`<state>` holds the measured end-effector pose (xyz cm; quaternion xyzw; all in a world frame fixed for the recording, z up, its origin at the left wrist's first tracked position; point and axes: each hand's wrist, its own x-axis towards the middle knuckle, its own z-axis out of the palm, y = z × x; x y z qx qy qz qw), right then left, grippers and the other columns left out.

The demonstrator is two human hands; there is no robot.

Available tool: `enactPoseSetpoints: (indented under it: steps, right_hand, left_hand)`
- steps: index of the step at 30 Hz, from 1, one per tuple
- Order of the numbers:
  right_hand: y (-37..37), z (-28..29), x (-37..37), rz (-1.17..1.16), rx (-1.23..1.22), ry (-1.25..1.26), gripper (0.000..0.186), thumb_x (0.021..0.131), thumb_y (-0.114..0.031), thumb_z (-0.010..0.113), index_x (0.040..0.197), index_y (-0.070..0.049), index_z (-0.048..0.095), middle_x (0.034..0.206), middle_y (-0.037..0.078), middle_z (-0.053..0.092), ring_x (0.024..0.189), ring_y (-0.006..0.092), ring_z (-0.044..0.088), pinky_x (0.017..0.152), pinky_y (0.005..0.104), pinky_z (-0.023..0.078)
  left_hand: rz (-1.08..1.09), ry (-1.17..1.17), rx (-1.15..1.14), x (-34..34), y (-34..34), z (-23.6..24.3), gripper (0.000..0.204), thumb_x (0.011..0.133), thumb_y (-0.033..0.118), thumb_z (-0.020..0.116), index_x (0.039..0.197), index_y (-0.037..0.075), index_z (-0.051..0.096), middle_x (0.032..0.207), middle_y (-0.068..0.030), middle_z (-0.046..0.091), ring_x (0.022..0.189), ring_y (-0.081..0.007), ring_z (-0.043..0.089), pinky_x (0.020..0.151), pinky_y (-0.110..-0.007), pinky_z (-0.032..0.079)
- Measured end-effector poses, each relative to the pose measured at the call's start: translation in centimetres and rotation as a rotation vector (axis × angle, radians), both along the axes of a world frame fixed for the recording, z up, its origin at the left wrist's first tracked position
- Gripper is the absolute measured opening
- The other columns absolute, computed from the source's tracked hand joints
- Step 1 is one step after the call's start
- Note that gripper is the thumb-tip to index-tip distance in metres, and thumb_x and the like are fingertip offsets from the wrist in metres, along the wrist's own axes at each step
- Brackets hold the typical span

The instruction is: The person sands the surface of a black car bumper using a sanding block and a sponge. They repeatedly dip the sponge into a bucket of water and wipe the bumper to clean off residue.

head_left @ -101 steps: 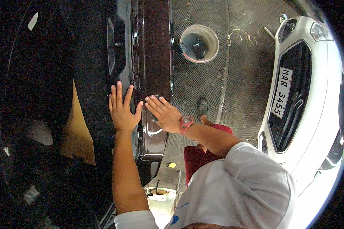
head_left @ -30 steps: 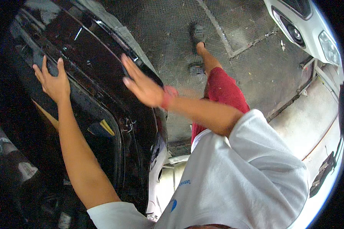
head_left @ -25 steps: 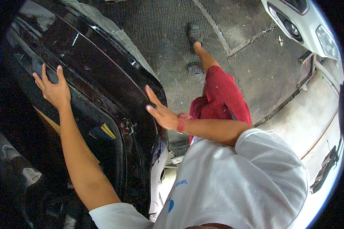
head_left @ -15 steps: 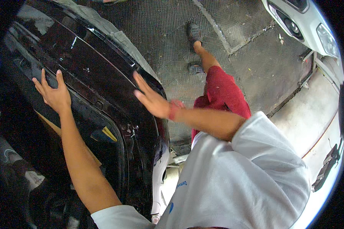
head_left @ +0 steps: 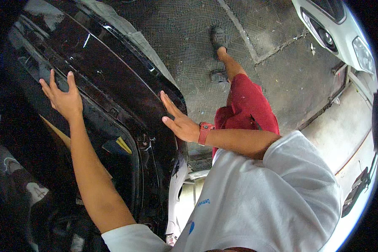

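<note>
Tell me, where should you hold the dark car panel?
Probably grip the dark car panel along its long outer edge, coming from the floor side, fingers curled over: the edge curves away there, while the broad, shiny middle offers little to grip.

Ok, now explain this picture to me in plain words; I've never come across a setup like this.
There is no robot here, only a person's two bare hands. The view comes from a wide fisheye camera worn on the person's head and looking down, so straight edges bend near the rim.

The left hand is spread at the inner side of a glossy, very dark car panel. The right hand, with a red wristwatch on its wrist, is laid along the outer side. No held object can be made out, though the right palm is hidden.

A thin yellow strip shows nearer the person, and a white car stands at the upper right.
</note>
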<state>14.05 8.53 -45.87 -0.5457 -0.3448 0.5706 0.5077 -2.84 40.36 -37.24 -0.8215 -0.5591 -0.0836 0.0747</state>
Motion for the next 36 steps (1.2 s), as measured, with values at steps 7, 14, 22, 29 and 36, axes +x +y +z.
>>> enactPoseSetpoints:
  steps: [7, 14, 22, 29, 36]
  right_hand:
    - [8.1, -0.4, 1.3, 0.118, 0.285, -0.334, 0.076, 0.114, -0.026, 0.048, 0.173, 0.005, 0.013, 0.182, 0.027, 0.008, 0.17, 0.0416, 0.007, 0.138, 0.0499, 0.009]
    - [10.4, 1.9, 1.8, 0.119, 0.229, -0.415, 0.073, 0.112, -0.025, 0.05, 0.17, 0.009, 0.022, 0.179, 0.032, 0.016, 0.169, 0.0451, 0.011, 0.138, 0.0517, 0.011]
    - [25.8, -1.2, 5.4, 0.116, 0.256, -0.185, 0.076, 0.116, -0.046, 0.038, 0.167, 0.009, 0.028, 0.179, 0.029, 0.021, 0.168, 0.0357, 0.018, 0.137, 0.0401, 0.017]
    - [26.6, -3.6, 4.8, 0.199, 0.077, -0.17, 0.081, 0.117, -0.045, 0.039, 0.174, 0.004, 0.008, 0.184, 0.024, 0.006, 0.171, 0.0342, 0.007, 0.138, 0.0397, 0.008]
    - [42.2, -3.6, 5.7, -0.005, 0.245, -0.075, 0.079, 0.114, -0.045, 0.049, 0.17, 0.004, 0.023, 0.179, 0.029, 0.02, 0.168, 0.0392, 0.019, 0.137, 0.0437, 0.017]
  left_hand:
    - [0.026, -0.034, -0.022, 0.4, -0.1, 0.3, 0.072, 0.098, 0.057, 0.077, 0.159, 0.027, 0.058, 0.18, -0.021, 0.028, 0.164, -0.044, 0.029, 0.128, -0.063, 0.032]
    - [0.069, -0.003, -0.012, 0.5, -0.3, 0.2, 0.071, 0.097, 0.052, 0.078, 0.161, 0.028, 0.056, 0.181, -0.0165, 0.028, 0.164, -0.0437, 0.032, 0.126, -0.063, 0.033]
    - [0.054, -0.035, -0.027, 0.8, -0.5, 0.4, 0.07, 0.097, 0.046, 0.079, 0.16, 0.026, 0.056, 0.181, -0.0169, 0.028, 0.164, -0.0434, 0.03, 0.128, -0.061, 0.03]
    - [0.078, -0.026, -0.065, 1.9, -0.6, 1.7, 0.07, 0.098, 0.041, 0.078, 0.161, 0.021, 0.056, 0.182, -0.0188, 0.025, 0.165, -0.0447, 0.027, 0.128, -0.061, 0.029]
    - [0.161, -0.006, -0.186, 2.5, -0.2, 2.5, 0.069, 0.099, 0.037, 0.077, 0.161, 0.016, 0.055, 0.182, -0.0205, 0.022, 0.166, -0.0454, 0.023, 0.128, -0.065, 0.026]
